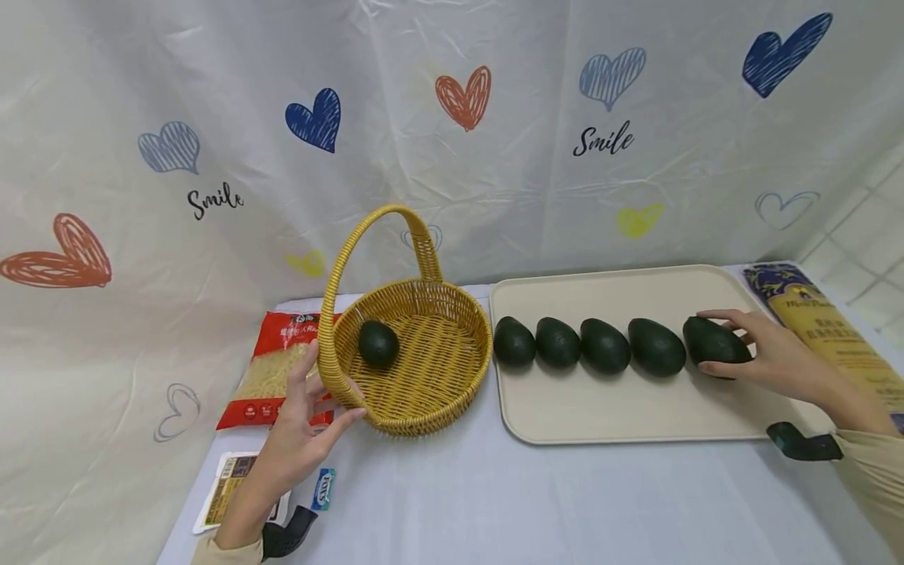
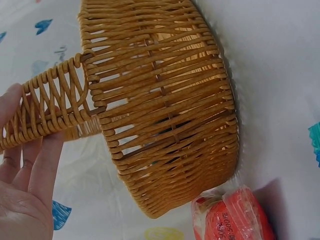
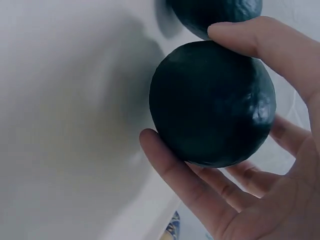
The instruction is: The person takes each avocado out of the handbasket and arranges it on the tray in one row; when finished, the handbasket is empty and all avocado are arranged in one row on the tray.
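Note:
A yellow woven basket [image 1: 424, 420] with a tall arched handle stands left of centre, with one dark green avocado [image 1: 378, 344] inside. My left hand [image 1: 300, 428] grips the basket's handle near its lower left end; in the left wrist view the thumb and fingers wrap the woven handle [image 2: 50, 102]. My right hand [image 1: 784, 353] holds the rightmost avocado [image 1: 715, 341] between thumb and fingers, over the beige tray [image 1: 607, 416]. Seen from the right wrist, the thumb lies along one side of this avocado [image 3: 212, 105] and the fingers along the other. Several more avocados [image 1: 605, 346] line up to its left.
A red bag of pasta [image 1: 271, 377] lies behind my left hand. Nearer the front are a white flat packet [image 1: 219, 494] and a small blue-green wrapper [image 1: 323, 489]. A purple and yellow bag [image 1: 826, 322] lies at the tray's right. A heart-printed curtain [image 1: 494, 180] hangs behind.

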Motion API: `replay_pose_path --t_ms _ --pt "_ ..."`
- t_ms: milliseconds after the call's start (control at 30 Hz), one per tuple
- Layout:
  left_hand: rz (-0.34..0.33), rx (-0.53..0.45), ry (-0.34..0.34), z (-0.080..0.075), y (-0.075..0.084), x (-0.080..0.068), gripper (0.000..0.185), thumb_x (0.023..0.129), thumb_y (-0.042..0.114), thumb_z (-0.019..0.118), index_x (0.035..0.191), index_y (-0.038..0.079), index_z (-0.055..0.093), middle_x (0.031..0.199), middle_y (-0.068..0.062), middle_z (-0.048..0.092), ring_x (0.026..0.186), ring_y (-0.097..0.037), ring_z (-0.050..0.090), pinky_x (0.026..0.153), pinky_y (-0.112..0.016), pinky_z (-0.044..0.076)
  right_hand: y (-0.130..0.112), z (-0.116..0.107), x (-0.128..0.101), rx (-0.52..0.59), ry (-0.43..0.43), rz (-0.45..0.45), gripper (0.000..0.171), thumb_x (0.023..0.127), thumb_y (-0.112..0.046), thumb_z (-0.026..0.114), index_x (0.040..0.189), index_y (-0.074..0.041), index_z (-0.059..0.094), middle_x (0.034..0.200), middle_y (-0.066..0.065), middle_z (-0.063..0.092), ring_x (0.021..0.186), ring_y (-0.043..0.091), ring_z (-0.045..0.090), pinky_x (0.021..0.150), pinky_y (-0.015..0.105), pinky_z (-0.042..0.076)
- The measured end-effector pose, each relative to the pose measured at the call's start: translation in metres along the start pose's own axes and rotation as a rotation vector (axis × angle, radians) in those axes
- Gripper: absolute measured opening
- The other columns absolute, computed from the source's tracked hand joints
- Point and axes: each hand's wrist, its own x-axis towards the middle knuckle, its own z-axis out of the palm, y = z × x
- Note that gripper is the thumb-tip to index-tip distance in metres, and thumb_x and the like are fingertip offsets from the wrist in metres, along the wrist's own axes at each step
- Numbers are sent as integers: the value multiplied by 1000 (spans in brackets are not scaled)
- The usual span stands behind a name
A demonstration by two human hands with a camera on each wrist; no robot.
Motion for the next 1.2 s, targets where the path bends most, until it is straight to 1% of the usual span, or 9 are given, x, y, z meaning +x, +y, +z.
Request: replay_pose_path --t_ms 233,400,500,600,833,900,967,1067,1200 --pt "-23 -1 2 2 0 0 123 74 -28 76 167 11 6 122 -23 65 116 7 60 83 -20 59 0 2 2 28 -45 49 76 85 -20 88 145 8 48 121 42 59 99 55 61 69 41 49" --pt "-20 24 6 1 0 0 124 74 -26 78 167 10 6 118 -18 67 114 5 62 84 -20 59 1 -5 -1 107 -173 149 76 100 -27 73 156 5 33 142 43 43 114 60 55 79 52 52" --pt "-5 19 5 1 -1 1 124 73 -27 78 167 10 6 116 -14 68 113 -3 66 87 -19 58 1 -8 -3 133 -211 186 72 104 -30 66 157 3 32 148 42 37 119 61 51 81 54 52" --pt "10 12 3 0 -1 2 124 72 -28 77 167 8 5 115 -12 69 113 -7 67 89 -18 57 0 -11 -4 139 -213 189 67 105 -29 65 155 4 35 148 42 38 120 61 52 81 49 52" --pt "-23 23 7 0 2 0 124 74 -27 77 167 11 6 119 -19 67 115 6 61 83 -18 59 -2 -10 -3 183 -222 214 66 107 -30 61 156 4 34 149 43 35 121 58 54 77 32 53" --pt "-25 28 6 0 2 0 123 74 -26 78 167 11 6 119 -19 67 115 7 61 82 -18 59 -2 -9 -4 204 -224 220 66 108 -30 61 156 4 33 149 44 34 116 45 61 76 28 55" --pt "-27 29 7 0 2 0 124 74 -27 78 167 12 6 119 -19 67 116 7 60 84 -18 58 -3 -8 -3 223 -226 220 66 108 -30 61 157 4 32 150 44 34 111 22 65 76 26 56" --pt "-9 24 5 0 1 0 124 73 -28 77 167 10 6 118 -19 67 117 4 62 84 -19 59 -4 -7 -3 242 -228 216 66 108 -29 60 157 5 31 150 44 33 101 -8 54 77 26 58" --pt "-2 12 2 0 -1 0 124 72 -29 76 167 9 6 117 -20 67 115 3 63 82 -22 60 -4 -6 -1 246 -224 209 66 108 -29 60 157 6 31 150 44 33 97 -16 48 76 26 57"
